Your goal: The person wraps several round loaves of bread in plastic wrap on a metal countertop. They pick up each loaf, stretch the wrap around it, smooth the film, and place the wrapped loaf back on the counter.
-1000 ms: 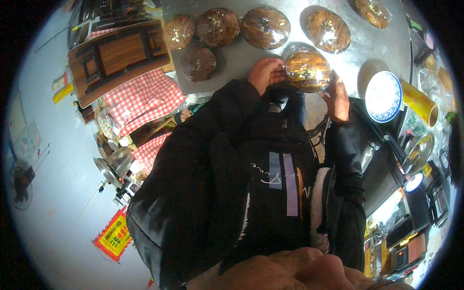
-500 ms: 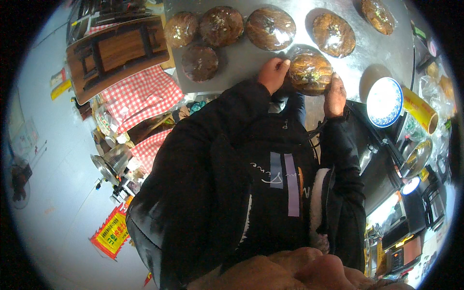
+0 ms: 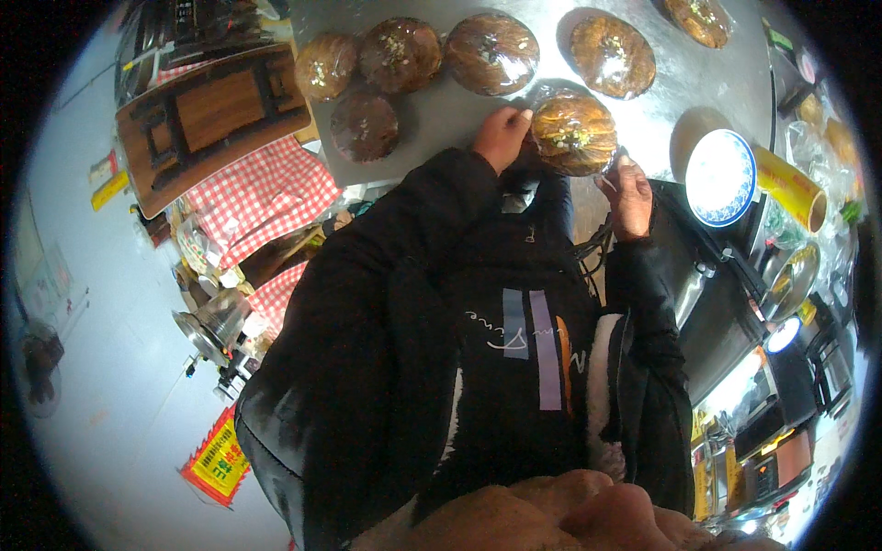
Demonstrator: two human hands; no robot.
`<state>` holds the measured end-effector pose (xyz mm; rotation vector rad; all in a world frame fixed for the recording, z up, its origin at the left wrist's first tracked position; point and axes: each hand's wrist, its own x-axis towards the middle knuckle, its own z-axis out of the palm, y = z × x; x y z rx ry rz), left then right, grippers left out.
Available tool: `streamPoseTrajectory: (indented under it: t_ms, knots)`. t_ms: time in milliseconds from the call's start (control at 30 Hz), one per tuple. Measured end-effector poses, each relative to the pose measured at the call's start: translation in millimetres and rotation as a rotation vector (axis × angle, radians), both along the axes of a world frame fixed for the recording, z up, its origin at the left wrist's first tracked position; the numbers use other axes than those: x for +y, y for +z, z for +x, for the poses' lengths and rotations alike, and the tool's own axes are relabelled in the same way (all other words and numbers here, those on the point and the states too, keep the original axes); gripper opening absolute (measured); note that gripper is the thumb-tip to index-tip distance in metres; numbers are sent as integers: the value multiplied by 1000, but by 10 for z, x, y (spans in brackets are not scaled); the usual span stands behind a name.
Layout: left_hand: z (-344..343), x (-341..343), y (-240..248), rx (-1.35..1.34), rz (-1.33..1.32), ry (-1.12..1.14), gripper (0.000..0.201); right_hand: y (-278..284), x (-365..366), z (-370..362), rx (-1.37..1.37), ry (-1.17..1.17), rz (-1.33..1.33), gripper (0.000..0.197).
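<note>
Between the fingertips of your left hand (image 3: 501, 140) and right hand (image 3: 631, 198) sits a film-wrapped round dish (image 3: 575, 135). Fingers curl at its edges; whether they pinch film, I cannot tell.

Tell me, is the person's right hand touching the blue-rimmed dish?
Apart. The head view shows a plain gap between the right hand and the blue-rimmed dish, which lies off to its right.

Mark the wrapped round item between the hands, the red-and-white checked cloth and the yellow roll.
Wrapped round item (image 3: 575, 135): head view, middle of its top.
Red-and-white checked cloth (image 3: 265, 198): head view, middle of its larger visible area.
Yellow roll (image 3: 788, 188): head view, middle of its side.
</note>
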<state>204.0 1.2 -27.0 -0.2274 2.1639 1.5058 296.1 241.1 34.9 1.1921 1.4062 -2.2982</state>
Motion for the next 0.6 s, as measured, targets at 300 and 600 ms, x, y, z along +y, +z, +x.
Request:
streamPoseTrajectory:
  t_ms: [300, 600]
  knots:
    - [-14, 32, 51, 62, -66, 13, 44, -218, 146, 120, 50, 203, 17, 13]
    - [-26, 50, 39, 16, -35, 51, 41, -61, 164, 64, -14, 19, -46, 19]
